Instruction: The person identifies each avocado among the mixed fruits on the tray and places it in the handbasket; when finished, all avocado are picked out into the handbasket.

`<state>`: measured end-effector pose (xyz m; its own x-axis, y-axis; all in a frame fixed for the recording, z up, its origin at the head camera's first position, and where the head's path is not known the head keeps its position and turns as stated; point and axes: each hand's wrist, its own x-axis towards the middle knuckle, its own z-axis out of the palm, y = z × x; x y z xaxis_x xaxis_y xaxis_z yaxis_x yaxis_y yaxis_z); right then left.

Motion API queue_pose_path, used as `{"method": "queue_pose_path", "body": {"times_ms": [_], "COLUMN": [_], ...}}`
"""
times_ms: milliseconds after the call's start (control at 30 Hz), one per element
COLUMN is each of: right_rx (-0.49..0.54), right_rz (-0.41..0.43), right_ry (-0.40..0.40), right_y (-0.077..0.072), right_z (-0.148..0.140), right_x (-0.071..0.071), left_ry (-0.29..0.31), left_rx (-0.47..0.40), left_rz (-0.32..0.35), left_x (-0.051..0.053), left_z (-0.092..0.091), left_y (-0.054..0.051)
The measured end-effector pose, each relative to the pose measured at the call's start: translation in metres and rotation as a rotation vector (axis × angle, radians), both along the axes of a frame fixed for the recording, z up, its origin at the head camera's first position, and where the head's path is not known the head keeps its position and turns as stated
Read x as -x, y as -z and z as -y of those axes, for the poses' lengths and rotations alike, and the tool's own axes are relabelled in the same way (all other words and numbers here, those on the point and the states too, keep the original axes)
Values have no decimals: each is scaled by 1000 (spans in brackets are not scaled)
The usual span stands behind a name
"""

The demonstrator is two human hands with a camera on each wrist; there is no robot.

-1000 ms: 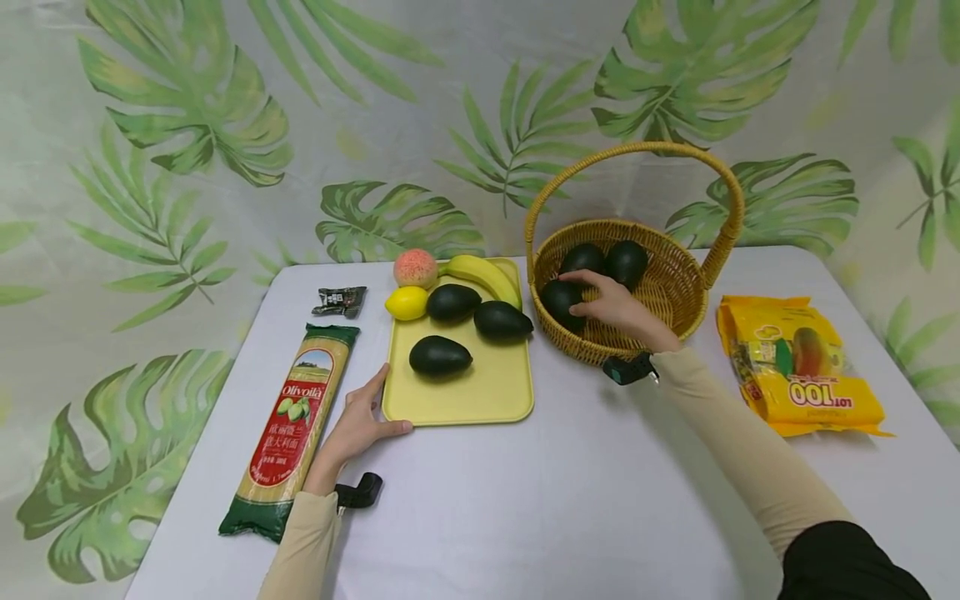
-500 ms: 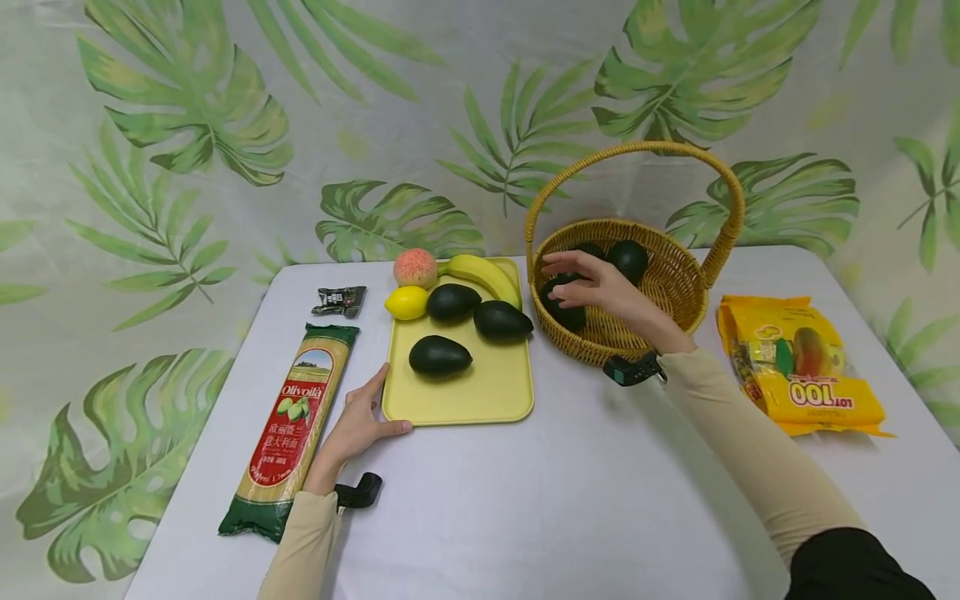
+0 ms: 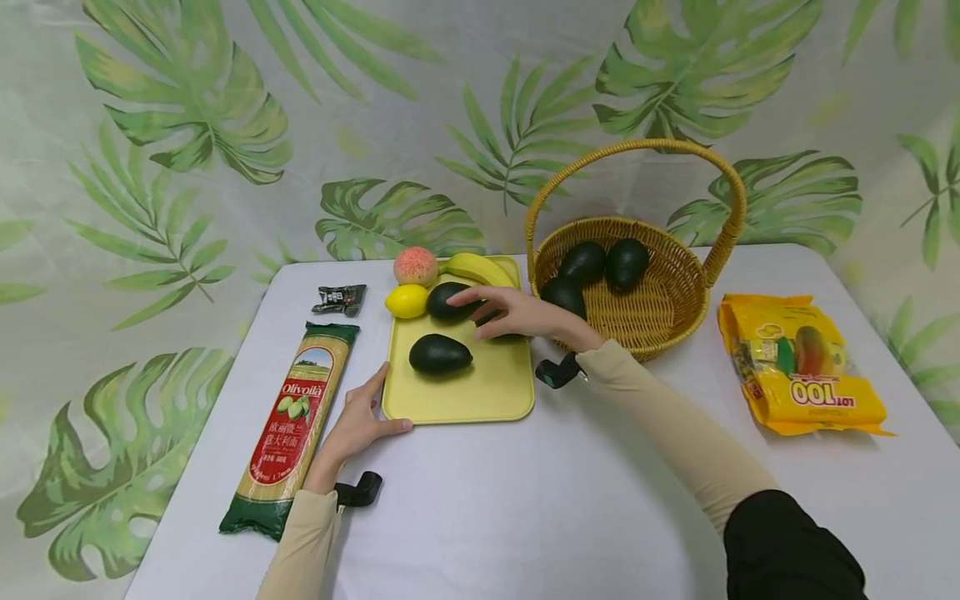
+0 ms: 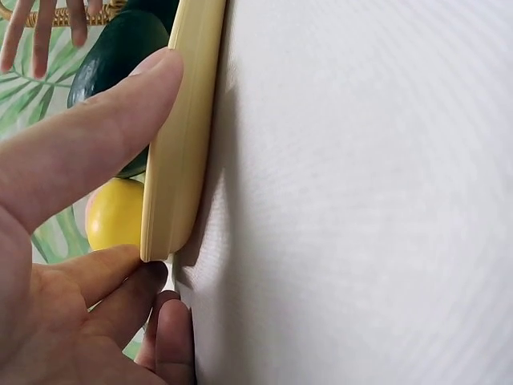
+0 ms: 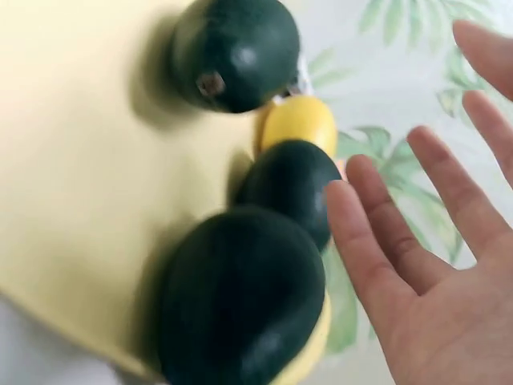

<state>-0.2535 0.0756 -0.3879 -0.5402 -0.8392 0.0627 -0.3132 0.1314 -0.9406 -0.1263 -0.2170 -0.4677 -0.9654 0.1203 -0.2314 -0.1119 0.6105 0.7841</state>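
Note:
My left hand [image 3: 362, 425] grips the near left corner of a yellow tray [image 3: 487, 398], thumb on the front rim and fingers along the side. On the tray lie three dark green avocados: one in front [image 3: 441, 356], one behind [image 3: 447, 302], and a third [image 5: 240, 297] mostly covered by my right hand in the head view. A lemon [image 3: 407, 301], a peach [image 3: 416, 267] and a banana [image 3: 477, 268] sit toward the back. Over the tray's right side hovers my right hand [image 3: 531, 315], fingers spread, holding nothing. Three more avocados [image 3: 582, 264] lie in the wicker basket [image 3: 660, 329].
The basket's tall handle [image 3: 633, 146] arches over it, right of the tray. A yellow candy bag [image 3: 806, 367] lies at the far right. A spaghetti packet [image 3: 292, 425] is beside my left forearm, with a small black wrapped snack [image 3: 339, 300] behind it.
My right hand has let go of an avocado inside the basket, lifted, and moved left over the tray. The left hand has stayed at the tray corner.

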Motion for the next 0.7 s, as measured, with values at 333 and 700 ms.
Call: {"method": "queue_pose_path", "body": {"times_ms": [333, 700], "right_rx": [-188, -365], "right_rz": [-68, -113], "right_ry": [-153, -144], "right_y": [13, 26], "right_z": [42, 63], "right_x": [-2, -3], "left_ry": [0, 37], "left_rx": [16, 32], "left_rz": [27, 3], "left_x": [-1, 0], "left_z": [0, 3], "left_y": [-3, -3]}}
